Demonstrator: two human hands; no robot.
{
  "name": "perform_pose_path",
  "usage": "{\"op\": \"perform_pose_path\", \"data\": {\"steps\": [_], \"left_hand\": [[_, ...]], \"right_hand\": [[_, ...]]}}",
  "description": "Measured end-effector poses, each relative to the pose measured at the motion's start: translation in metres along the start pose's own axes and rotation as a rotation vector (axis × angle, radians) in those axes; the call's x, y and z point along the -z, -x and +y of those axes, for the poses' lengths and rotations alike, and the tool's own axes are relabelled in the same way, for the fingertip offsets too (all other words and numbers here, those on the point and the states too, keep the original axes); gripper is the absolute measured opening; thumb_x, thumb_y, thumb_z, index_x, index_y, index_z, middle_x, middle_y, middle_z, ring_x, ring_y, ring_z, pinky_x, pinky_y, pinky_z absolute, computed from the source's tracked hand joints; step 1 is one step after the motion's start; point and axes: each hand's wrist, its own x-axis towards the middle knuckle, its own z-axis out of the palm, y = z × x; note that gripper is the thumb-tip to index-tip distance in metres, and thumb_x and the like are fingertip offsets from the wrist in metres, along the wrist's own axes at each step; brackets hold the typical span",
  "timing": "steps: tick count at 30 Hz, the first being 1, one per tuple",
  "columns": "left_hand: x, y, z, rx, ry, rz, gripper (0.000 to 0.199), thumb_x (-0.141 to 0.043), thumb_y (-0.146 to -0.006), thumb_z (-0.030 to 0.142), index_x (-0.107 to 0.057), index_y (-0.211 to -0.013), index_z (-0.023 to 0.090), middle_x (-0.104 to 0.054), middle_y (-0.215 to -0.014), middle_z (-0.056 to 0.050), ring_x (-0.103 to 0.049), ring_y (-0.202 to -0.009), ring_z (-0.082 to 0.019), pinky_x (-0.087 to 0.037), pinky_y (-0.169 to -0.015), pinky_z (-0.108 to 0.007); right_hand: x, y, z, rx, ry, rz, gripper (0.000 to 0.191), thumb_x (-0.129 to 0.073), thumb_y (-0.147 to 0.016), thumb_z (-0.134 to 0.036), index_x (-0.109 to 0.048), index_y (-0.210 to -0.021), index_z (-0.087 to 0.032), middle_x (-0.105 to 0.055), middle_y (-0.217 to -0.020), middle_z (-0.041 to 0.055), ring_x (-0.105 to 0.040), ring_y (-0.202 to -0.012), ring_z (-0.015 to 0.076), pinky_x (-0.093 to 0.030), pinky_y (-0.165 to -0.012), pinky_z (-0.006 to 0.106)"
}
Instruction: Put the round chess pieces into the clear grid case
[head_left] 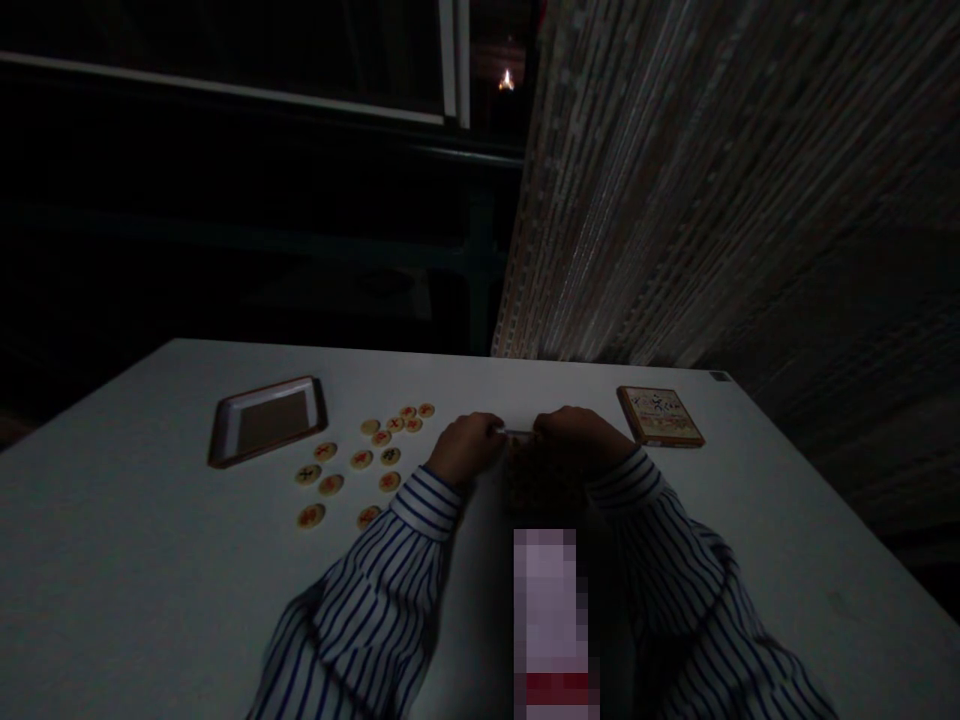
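Note:
Side by side at the middle of the table, my left hand (466, 447) and my right hand (581, 437) are both closed, fingers pinched. Between them runs a thin pale strip (517, 433), one end at each hand. Just below it, in deep shadow, lies a dark, mottled thing (536, 480) whose kind I cannot make out; my right hand and sleeve cover part of it. Left of my left hand, several round Chinese chess pieces (361, 459) lie scattered flat, most with red marks and a few with dark ones.
An open shallow box half (225, 432) with a brown rim sits at the table's left. To the right lies a flat printed box (661, 416). The white table (187, 580) ends at a far edge, where a string curtain (600, 200) hangs. The room is dim.

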Motion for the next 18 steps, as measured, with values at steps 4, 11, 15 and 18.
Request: {"op": "perform_pose_path", "data": {"steps": [4,11,15,18], "left_hand": [[-0.008,-0.003,-0.004,-0.026,-0.067,0.019,0.031,-0.05,-0.073,0.031,-0.061,-0.1,0.019,-0.066,-0.09,-0.009,-0.059,-0.082,-0.021,-0.041,-0.071,-0.029],[-0.016,-0.004,-0.006,-0.056,-0.104,0.017,0.034,-0.049,-0.075,0.034,-0.059,-0.102,0.019,-0.065,-0.092,-0.01,-0.059,-0.082,-0.021,-0.042,-0.069,-0.029],[-0.017,-0.004,-0.005,-0.059,-0.117,0.014,0.036,-0.047,-0.076,0.038,-0.059,-0.103,0.018,-0.065,-0.093,-0.01,-0.059,-0.083,-0.022,-0.042,-0.068,-0.029],[-0.016,-0.004,-0.004,-0.048,-0.113,0.013,0.035,-0.047,-0.076,0.037,-0.059,-0.103,0.018,-0.065,-0.093,-0.01,-0.059,-0.084,-0.021,-0.042,-0.069,-0.029]], "right_hand": [[-0.001,0.0,0.0,-0.008,0.0,-0.013,0.025,-0.042,-0.08,-0.029,-0.057,-0.094,-0.016,-0.063,-0.086,0.0133,-0.061,-0.079,0.0232,-0.043,-0.061,0.029],[-0.002,0.0,0.0,0.006,0.01,-0.011,0.025,-0.042,-0.079,-0.029,-0.056,-0.094,-0.015,-0.063,-0.085,0.0131,-0.061,-0.078,0.0232,-0.043,-0.059,0.028],[-0.004,-0.002,-0.001,-0.003,0.025,0.002,0.024,-0.042,-0.079,-0.029,-0.056,-0.092,-0.014,-0.063,-0.083,0.0132,-0.062,-0.075,0.0243,-0.043,-0.057,0.029],[-0.006,-0.004,-0.003,-0.021,0.031,-0.001,0.024,-0.042,-0.08,-0.028,-0.055,-0.093,-0.014,-0.063,-0.083,0.0132,-0.062,-0.076,0.0239,-0.043,-0.057,0.028]]}}
